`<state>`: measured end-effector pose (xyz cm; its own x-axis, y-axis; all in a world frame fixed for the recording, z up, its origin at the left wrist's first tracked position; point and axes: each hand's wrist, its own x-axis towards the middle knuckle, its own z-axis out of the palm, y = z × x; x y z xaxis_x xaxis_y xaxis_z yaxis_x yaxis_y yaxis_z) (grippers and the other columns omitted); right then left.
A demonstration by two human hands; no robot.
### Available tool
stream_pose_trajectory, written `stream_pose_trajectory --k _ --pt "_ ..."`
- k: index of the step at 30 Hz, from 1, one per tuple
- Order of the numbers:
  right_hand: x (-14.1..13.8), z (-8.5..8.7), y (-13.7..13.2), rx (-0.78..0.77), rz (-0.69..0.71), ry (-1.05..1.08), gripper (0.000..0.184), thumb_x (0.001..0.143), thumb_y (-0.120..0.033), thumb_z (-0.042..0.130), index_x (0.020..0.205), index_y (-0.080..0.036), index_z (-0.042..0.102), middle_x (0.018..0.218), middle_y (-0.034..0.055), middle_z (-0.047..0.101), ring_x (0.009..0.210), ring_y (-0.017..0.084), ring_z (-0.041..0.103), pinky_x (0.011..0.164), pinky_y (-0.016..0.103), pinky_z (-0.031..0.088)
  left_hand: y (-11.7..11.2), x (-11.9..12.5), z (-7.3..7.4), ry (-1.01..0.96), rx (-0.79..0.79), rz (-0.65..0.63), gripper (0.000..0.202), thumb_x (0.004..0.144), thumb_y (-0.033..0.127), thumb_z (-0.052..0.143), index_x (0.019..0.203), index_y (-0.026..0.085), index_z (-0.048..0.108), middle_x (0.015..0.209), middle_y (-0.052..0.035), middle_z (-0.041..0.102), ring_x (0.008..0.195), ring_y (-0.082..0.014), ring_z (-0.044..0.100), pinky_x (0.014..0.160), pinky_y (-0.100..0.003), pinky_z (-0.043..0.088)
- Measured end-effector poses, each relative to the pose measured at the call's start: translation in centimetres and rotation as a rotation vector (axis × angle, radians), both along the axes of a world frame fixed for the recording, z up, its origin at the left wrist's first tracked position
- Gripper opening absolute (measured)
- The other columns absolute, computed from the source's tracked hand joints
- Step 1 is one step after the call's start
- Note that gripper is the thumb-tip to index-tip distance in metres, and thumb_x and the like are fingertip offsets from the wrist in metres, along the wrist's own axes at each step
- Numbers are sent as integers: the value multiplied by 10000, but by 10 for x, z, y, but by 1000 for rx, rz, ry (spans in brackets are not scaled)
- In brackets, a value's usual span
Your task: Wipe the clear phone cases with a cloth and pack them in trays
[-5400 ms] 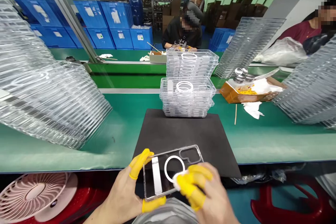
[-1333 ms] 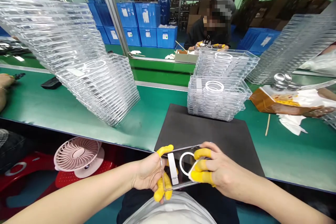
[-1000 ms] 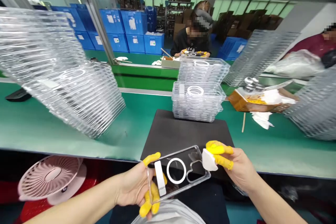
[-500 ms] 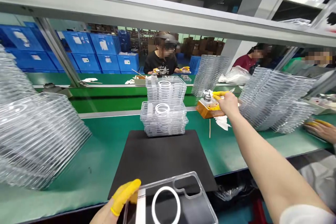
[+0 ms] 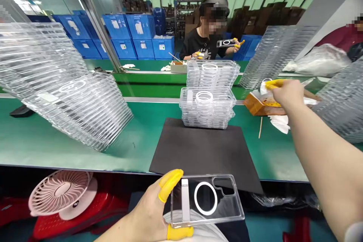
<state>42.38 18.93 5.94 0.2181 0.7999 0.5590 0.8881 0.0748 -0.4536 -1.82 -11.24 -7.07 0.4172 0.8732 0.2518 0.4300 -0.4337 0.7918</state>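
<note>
Cloth (image 5: 265, 87) half hidden in right hand (image 5: 289, 94), apparently white

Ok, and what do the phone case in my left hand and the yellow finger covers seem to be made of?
The phone case looks like clear, glossy rigid plastic: dark shows through it and its edges catch light. The yellow finger cots look like thin matte latex or rubber, stretched snugly, though the look can't settle which.

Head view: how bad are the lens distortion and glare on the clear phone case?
Head view: the clear phone case looks sharp, without heavy glare; wide-angle stretch is strongest toward the frame edges, where the stack of clear cases appears to lean and splay.
</note>
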Motion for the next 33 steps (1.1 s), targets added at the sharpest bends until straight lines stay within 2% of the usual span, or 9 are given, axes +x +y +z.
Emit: stream_pose_trajectory --k 3,9,11,13,17,23,28,31,33 --pt "-12 -4 -47 -59 -25 63 271 879 -265 622 1012 -51 722 899 172 694 967 320 645 853 443 452 1 3 0 47 30 -5 1031 608 287 875 1474 209 320 1419 -157 494 1300 -375 473 1120 -489 338" --pt "-100 -57 -193 -151 460 146 241 857 -477 640 869 -259 741 962 49 708 879 222 669 836 364 531 2 9 4 109 70 3 956 621 356 865 1425 181 377 1385 -184 516 1308 -365 467 1129 -503 313" --pt "-145 -72 -231 -114 758 117 150 921 -324 589 946 -262 723 994 59 675 977 230 627 852 392 523 4 10 7 115 52 2 885 616 349 868 1377 182 450 1354 -175 547 1298 -367 479 1135 -508 302" --pt "-180 -80 -257 -36 848 20 196 933 -191 539 1008 -253 710 922 65 654 959 229 600 838 414 502 4 11 9 108 29 6 906 599 353 878 1379 185 447 1337 -170 560 1277 -368 500 1133 -509 306" --pt "-189 -90 -288 32 1024 -54 306 948 -110 422 1115 -193 666 891 62 630 940 209 572 930 442 426 4 13 12 63 41 36 1026 617 359 877 1450 227 293 1319 -153 572 1191 -325 583 1064 -462 417" --pt "-166 -93 -293 137 756 -164 247 866 -29 555 1062 -136 661 955 95 612 1015 243 542 959 460 379 6 19 15 -43 195 68 1110 600 466 869 1475 276 212 1245 -106 617 1081 -274 654 964 -426 521" --pt "-185 -95 -300 167 928 -151 281 922 -83 450 1067 -152 680 882 62 643 941 208 579 959 415 405 7 19 14 45 174 89 1110 585 425 883 1464 242 232 1237 -128 622 1085 -273 657 957 -424 534" --pt "-142 -118 -317 162 684 -117 256 848 -93 597 1032 -232 707 929 34 673 978 221 596 969 396 399 5 18 13 62 224 89 1054 651 452 840 1474 220 224 1268 -158 609 1111 -286 648 956 -437 538" --pt "-107 -138 -332 88 382 164 197 807 -176 669 980 -254 723 988 43 678 942 242 624 855 372 473 3 18 13 68 272 88 1018 709 492 790 1488 197 205 1276 -175 605 1123 -284 644 958 -426 539"
